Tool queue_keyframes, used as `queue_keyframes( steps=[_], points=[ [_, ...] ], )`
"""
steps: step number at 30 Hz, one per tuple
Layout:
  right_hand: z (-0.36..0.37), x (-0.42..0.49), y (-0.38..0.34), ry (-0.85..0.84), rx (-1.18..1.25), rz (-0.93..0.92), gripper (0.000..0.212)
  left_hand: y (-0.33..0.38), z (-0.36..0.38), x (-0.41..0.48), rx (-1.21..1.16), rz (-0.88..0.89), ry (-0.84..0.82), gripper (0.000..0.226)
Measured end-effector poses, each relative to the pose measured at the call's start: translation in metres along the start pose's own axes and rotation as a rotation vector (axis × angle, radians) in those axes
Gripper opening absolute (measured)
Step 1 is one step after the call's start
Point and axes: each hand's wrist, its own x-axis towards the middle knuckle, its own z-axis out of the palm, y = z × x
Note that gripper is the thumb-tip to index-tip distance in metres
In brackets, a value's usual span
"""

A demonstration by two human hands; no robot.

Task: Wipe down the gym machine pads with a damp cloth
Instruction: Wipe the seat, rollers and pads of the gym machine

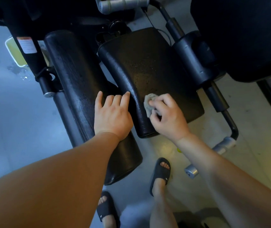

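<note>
Cloth (149,104) on the seat pad (148,71), mid-wipe.
We pinch it in our right hand (166,117); left hand (111,114) rests flat, bracing. Overlapping strokes would serve best.

Cloth (150,104) on seat pad (156,76) (roller pads (75,83) either side).

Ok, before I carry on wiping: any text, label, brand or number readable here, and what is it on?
Nothing is legible in this view.
Sticker on the black frame post: white, orange-red header, print too blurred to read.
Right sandal and left sandal: a small white mark each, too small to read.
Seat pad, long pad, cloth: no print visible.
</note>
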Motion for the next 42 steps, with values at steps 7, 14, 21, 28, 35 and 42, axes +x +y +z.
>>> queue_keyframes(
  steps=[7,14,21,28,35,42],
  points=[
    [-0.006,0.078,0.034,0.033,-0.054,0.157,0.028,0.002,-0.004,0.001,0.020,-0.006,-0.031,0.057],
    [-0.002,0.035,0.004,-0.203,0.041,-0.151,0.031,0.002,-0.005,0.003,0.007,-0.015,-0.050,0.059],
    [0.011,0.132,0.018,-0.097,0.012,-0.089,0.034,0.002,-0.008,0.004,-0.009,-0.020,-0.079,0.058],
    [-0.008,0.087,0.015,-0.300,-0.013,-0.237,0.029,0.001,-0.011,0.004,-0.027,-0.018,-0.107,0.040],
    [0.011,0.140,0.015,-0.274,-0.033,-0.286,0.033,0.001,-0.012,0.005,-0.032,-0.019,-0.122,0.035],
    [0.021,0.165,0.002,-0.207,0.014,-0.214,0.027,0.001,-0.012,0.006,-0.008,-0.019,-0.134,0.032]
  ],
)
